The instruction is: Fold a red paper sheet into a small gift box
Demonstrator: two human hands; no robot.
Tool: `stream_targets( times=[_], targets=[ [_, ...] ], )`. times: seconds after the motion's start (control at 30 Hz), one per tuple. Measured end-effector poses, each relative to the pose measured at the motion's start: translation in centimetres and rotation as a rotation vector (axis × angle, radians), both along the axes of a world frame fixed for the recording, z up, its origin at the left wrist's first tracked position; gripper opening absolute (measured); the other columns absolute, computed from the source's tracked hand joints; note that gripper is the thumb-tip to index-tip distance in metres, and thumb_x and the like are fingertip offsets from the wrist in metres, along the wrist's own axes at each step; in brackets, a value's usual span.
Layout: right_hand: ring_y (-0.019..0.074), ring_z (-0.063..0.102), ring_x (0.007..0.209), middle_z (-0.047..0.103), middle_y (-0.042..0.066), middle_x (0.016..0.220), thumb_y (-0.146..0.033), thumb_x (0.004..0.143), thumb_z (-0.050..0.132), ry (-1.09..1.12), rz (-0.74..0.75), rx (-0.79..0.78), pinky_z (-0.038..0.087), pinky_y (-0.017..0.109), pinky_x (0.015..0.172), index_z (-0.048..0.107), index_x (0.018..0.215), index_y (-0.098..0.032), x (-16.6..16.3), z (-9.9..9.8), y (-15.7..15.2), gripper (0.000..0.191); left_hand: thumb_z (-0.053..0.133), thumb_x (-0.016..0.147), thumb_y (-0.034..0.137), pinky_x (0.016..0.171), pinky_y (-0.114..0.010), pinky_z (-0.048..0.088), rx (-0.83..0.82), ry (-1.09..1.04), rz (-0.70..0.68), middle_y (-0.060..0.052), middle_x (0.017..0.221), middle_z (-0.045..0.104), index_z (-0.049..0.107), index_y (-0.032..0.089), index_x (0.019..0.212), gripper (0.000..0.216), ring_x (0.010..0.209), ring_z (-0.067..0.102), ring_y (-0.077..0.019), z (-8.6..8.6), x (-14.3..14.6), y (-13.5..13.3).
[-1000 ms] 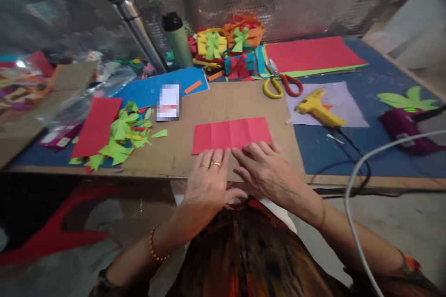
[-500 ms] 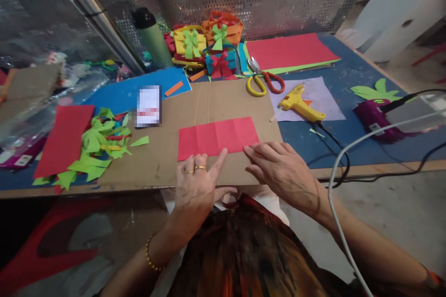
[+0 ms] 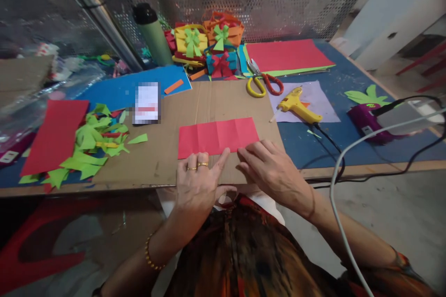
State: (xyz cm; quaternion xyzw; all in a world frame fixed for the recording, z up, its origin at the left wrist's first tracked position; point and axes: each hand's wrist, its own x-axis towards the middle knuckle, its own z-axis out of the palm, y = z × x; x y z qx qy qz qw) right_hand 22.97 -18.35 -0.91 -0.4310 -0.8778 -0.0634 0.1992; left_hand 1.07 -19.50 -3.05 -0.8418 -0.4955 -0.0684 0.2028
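A red paper strip (image 3: 218, 134) lies on a brown cardboard sheet (image 3: 153, 162); upright creases divide it into several panels. My left hand (image 3: 197, 178) rests at its lower left edge, index finger stretched out and the other fingers slightly bent, pressing the paper down. Two gold rings show on this hand. At the lower right edge, my right hand (image 3: 270, 169) touches the paper with its fingertips, fingers loosely bent and thumb apart. Neither hand grips the paper.
Scissors (image 3: 265, 84) and a yellow glue gun (image 3: 298, 104) lie right of centre. Green paper scraps (image 3: 92, 144) and a blurred-out phone-like object (image 3: 146, 103) are left. Small paper baskets (image 3: 191, 42), a green bottle (image 3: 151, 35) and red sheets (image 3: 285, 54) stand behind. A white cable (image 3: 332, 195) crosses at right.
My right hand has slid a little left along the paper's lower edge. My left hand stays nearly in place. The view has shifted slightly.
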Motion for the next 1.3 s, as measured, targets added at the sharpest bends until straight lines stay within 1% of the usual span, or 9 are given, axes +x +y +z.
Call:
stream_targets(
  times=[0.17, 0.33, 0.5, 0.6, 0.67, 0.73, 0.93, 1.13, 1.3],
  targets=[
    [0.0211, 0.050, 0.082, 0.067, 0.008, 0.089, -0.025, 0.107, 0.048, 0.042, -0.012, 0.036, 0.037, 0.036, 0.070, 0.069, 0.110, -0.013, 0.8, -1.2, 0.0, 0.025, 0.045, 0.091, 0.080, 0.080, -0.045, 0.046, 0.015, -0.011, 0.000, -0.016, 0.111, 0.062, 0.053, 0.033, 0.154, 0.079, 0.096, 0.054, -0.0320, -0.2, -0.1, 0.1],
    [0.0204, 0.052, 0.078, 0.068, 0.006, 0.086, -0.025, 0.108, 0.046, 0.073, -0.062, 0.102, 0.037, 0.036, 0.069, 0.070, 0.107, -0.017, 2.9, -1.9, -0.2, 0.025, 0.049, 0.088, 0.081, 0.083, -0.045, 0.045, -0.037, -0.035, 0.007, -0.015, 0.114, 0.062, 0.052, 0.033, 0.154, 0.082, 0.100, 0.054, -0.0318, -0.1, -0.1, 0.0],
    [0.0226, 0.055, 0.077, 0.066, 0.008, 0.084, -0.022, 0.102, 0.056, 0.084, -0.162, 0.200, 0.041, 0.038, 0.070, 0.070, 0.105, -0.017, 5.2, -1.0, -0.7, 0.016, 0.060, 0.080, 0.082, 0.085, -0.045, 0.045, -0.086, -0.026, 0.021, -0.015, 0.116, 0.062, 0.045, 0.030, 0.159, 0.095, 0.103, 0.053, -0.0319, 0.1, 0.3, -0.3],
    [0.0261, 0.059, 0.088, 0.068, 0.014, 0.099, -0.019, 0.100, 0.057, 0.091, -0.115, 0.228, 0.045, 0.040, 0.076, 0.067, 0.120, -0.015, 3.9, -0.1, -0.6, 0.023, 0.063, 0.073, 0.084, 0.085, -0.044, 0.046, -0.062, -0.036, 0.025, -0.013, 0.116, 0.062, 0.050, 0.031, 0.156, 0.099, 0.103, 0.053, -0.0311, -0.1, 0.5, -0.2],
    [0.0262, 0.059, 0.094, 0.067, 0.017, 0.110, -0.019, 0.102, 0.053, 0.091, 0.010, 0.174, 0.048, 0.040, 0.079, 0.061, 0.130, -0.011, 1.8, 0.1, -0.3, 0.031, 0.064, 0.073, 0.084, 0.085, -0.044, 0.046, -0.066, -0.038, 0.032, -0.013, 0.116, 0.062, 0.051, 0.031, 0.155, 0.098, 0.104, 0.053, -0.0308, -0.1, 0.6, -0.2],
    [0.0252, 0.058, 0.092, 0.067, 0.016, 0.108, -0.026, 0.105, 0.048, 0.085, 0.134, 0.087, 0.049, 0.039, 0.077, 0.060, 0.131, -0.010, -0.3, -0.4, 0.1, 0.032, 0.064, 0.076, 0.081, 0.085, -0.043, 0.047, -0.081, -0.027, 0.036, -0.013, 0.116, 0.062, 0.049, 0.029, 0.156, 0.097, 0.104, 0.054, -0.0305, -0.1, 0.6, -0.4],
    [0.0256, 0.054, 0.087, 0.068, 0.013, 0.102, -0.036, 0.109, 0.040, 0.000, 0.101, 0.058, 0.042, 0.040, 0.075, 0.060, 0.130, -0.009, -2.0, -2.0, 0.6, 0.039, 0.058, 0.087, 0.076, 0.101, -0.048, 0.045, -0.043, -0.010, 0.045, -0.021, 0.122, 0.061, 0.050, 0.003, 0.151, 0.097, 0.116, 0.054, -0.0346, 0.2, 0.3, -1.2],
    [0.0249, 0.053, 0.085, 0.067, 0.011, 0.099, -0.037, 0.108, 0.045, -0.014, 0.114, 0.100, 0.039, 0.039, 0.076, 0.061, 0.129, -0.009, -1.5, -1.6, 0.7, 0.038, 0.046, 0.087, 0.083, 0.097, -0.048, 0.048, 0.028, -0.093, 0.061, -0.021, 0.115, 0.066, 0.065, 0.002, 0.132, 0.094, 0.105, 0.061, -0.0337, 0.3, -1.9, -0.6],
    [0.0252, 0.053, 0.085, 0.066, 0.011, 0.098, -0.036, 0.107, 0.048, -0.009, 0.130, 0.103, 0.038, 0.038, 0.074, 0.060, 0.131, -0.008, -1.5, -1.5, 0.7, 0.039, 0.047, 0.094, 0.075, 0.095, -0.045, 0.050, 0.055, -0.100, 0.060, -0.020, 0.109, 0.070, 0.066, 0.000, 0.128, 0.084, 0.100, 0.065, -0.0314, 0.3, -3.7, -1.0]
  ],
)
